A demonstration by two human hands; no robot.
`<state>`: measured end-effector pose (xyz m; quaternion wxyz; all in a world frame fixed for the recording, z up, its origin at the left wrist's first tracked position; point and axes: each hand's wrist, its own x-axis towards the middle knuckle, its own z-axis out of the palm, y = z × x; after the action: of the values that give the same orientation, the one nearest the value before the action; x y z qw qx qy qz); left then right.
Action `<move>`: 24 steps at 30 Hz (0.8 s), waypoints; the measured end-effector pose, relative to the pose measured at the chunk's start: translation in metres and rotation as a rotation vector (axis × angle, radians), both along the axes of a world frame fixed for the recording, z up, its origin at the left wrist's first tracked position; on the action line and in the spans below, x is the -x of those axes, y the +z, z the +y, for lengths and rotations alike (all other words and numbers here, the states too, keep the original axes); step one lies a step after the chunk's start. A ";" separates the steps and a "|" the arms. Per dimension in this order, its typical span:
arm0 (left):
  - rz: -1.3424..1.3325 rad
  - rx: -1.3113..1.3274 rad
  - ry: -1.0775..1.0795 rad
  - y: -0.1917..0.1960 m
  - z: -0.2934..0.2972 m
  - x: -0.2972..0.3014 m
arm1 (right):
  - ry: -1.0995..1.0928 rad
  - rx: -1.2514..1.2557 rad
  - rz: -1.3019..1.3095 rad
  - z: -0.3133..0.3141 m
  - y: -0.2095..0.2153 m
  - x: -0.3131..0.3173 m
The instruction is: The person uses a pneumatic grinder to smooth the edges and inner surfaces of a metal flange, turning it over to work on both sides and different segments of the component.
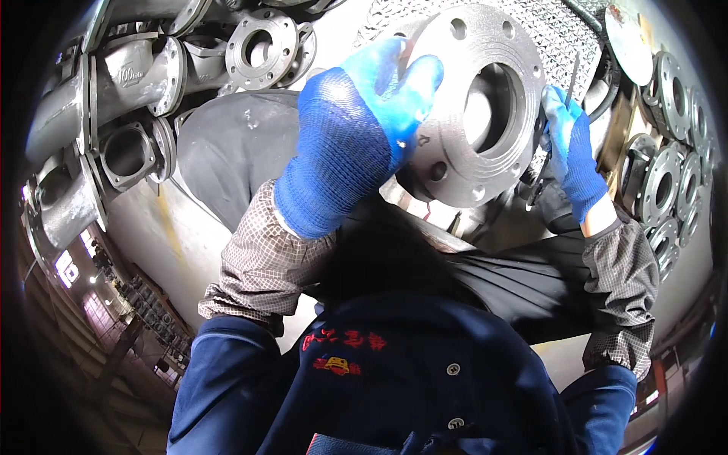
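A grey cast-metal flanged fitting (485, 163) with a round bore and several bolt holes rests tilted over my lap. My left hand (353, 136), in a blue glove, grips the flange's left rim near the top. My right hand (572, 155), also in a blue glove, holds the flange's right edge together with a thin dark tool (557, 129) that lies along the rim. The lower part of the fitting is hidden behind my forearms and dark trousers.
Several grey flanged castings (136, 83) are piled at the upper left, and more round flanges (667, 174) are stacked along the right. A patterned metal mesh surface (561, 38) lies behind the fitting. Pale floor (152, 227) shows at the left.
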<state>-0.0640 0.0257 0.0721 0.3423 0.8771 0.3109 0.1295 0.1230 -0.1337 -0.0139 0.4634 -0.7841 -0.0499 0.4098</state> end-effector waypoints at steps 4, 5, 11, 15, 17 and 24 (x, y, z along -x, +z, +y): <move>-0.093 -0.058 -0.071 0.008 0.000 -0.014 | 0.013 0.100 0.071 0.004 -0.010 -0.019; -0.114 -0.046 -0.074 0.007 0.000 -0.019 | 0.034 0.102 0.082 0.007 -0.006 -0.021; -0.198 0.178 0.068 0.013 0.001 -0.047 | 0.785 -0.128 -0.642 0.004 -0.014 -0.042; -0.247 0.142 0.098 -0.002 0.000 -0.062 | 0.640 -0.110 -0.304 -0.005 -0.016 -0.042; -0.253 0.132 0.103 -0.005 -0.001 -0.067 | 0.715 -0.135 -0.456 -0.007 -0.021 -0.040; -0.231 0.188 0.049 -0.008 -0.001 -0.076 | 0.679 -0.302 -0.740 -0.017 -0.045 -0.035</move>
<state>0.0121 0.0244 0.0640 0.4532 0.8126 0.3015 0.2082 0.1581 -0.1512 -0.0589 0.3636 -0.7405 -0.5203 0.2207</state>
